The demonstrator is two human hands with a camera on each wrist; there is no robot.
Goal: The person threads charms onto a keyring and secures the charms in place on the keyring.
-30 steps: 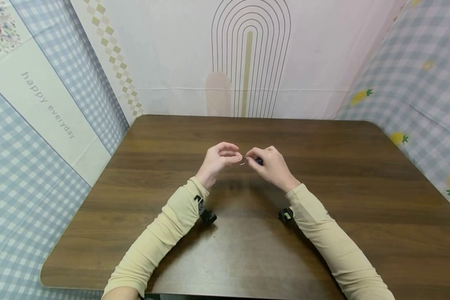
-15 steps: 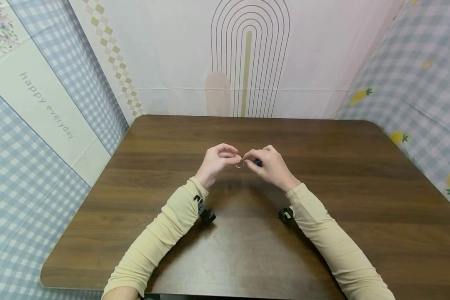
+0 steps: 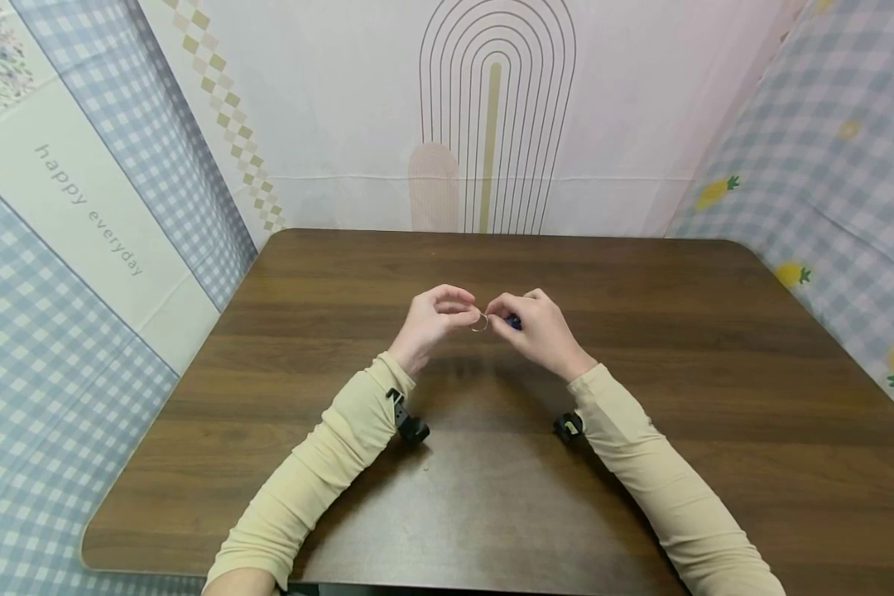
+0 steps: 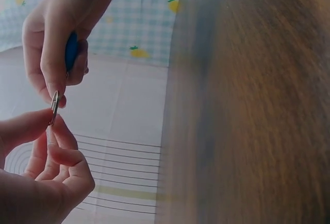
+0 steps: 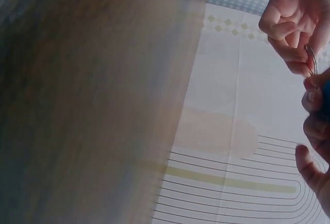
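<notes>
A thin metal split key ring [image 3: 484, 326] is held up over the table between both hands. My left hand [image 3: 434, 321] pinches its near side between thumb and index finger, the other fingers loosely bent. Thumb and index tips of my right hand [image 3: 542, 329] meet at the ring's opposite side. Tucked within the right hand's curled fingers is a small smooth blue object [image 4: 71, 52], mostly covered, so its kind is hidden. In the left wrist view the key ring [image 4: 54, 105] appears nearly edge-on; the right wrist view shows the ring's [image 5: 312, 59] curved wires.
The brown wooden table [image 3: 641, 331] spreads under both forearms. A patterned white cloth [image 3: 328, 108] hangs behind it, with checked cloths [image 3: 827, 165] at the sides. Black wrist cameras [image 3: 411, 428] sit below each sleeve cuff.
The ring shifts and turns slightly between the fingertips, showing a rounder loop now. Both hands stay in nearly the same place, with only small fingertip movements.
</notes>
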